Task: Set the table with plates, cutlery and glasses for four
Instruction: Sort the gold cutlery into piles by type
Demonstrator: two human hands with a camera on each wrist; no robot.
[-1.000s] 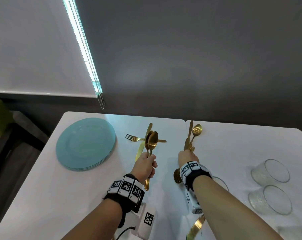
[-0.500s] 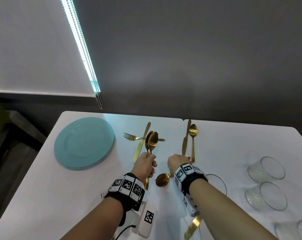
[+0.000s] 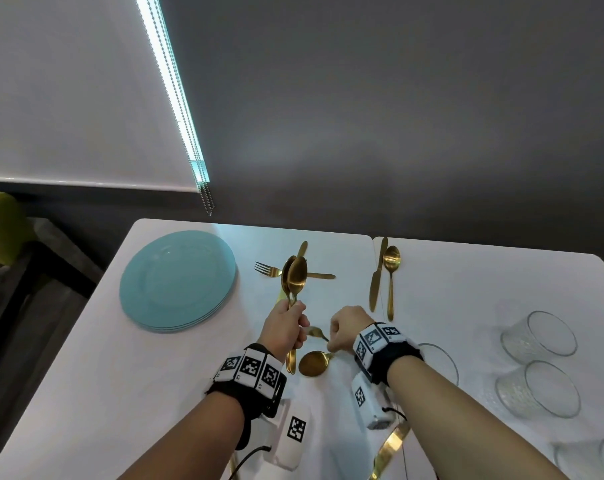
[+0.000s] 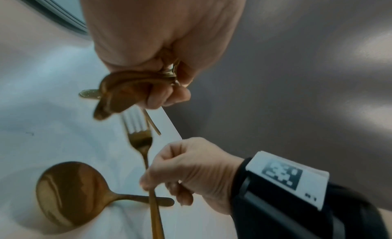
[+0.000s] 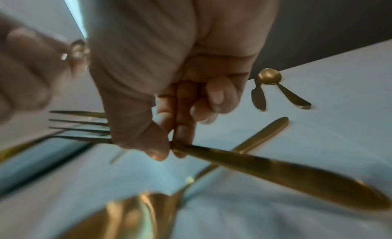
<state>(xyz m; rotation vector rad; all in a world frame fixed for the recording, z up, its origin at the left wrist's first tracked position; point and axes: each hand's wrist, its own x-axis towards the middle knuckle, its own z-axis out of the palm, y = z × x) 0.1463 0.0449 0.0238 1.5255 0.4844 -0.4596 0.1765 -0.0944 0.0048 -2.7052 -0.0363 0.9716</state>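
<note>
White tabletop [image 3: 85,358]. Stack of teal plates [image 3: 177,280] far left; clear glasses [image 3: 536,334] at right. Gold knife [image 3: 376,277] and spoon [image 3: 391,271] lie side by side near far edge. Left hand [image 3: 285,329], fingers curled round two gold spoons [image 3: 295,275], bowls up. Right hand [image 3: 347,327], fingers pinching a gold fork [image 4: 141,142] by its handle, above a spoon lying on the tabletop [image 3: 314,363].

Gold cutlery [image 3: 390,271] on white table [image 3: 85,358]; pale turquoise plates [image 3: 175,282]; clear glasses [image 3: 536,386]; black wristbands [image 3: 248,375] bearing black-and-white square markers.
</note>
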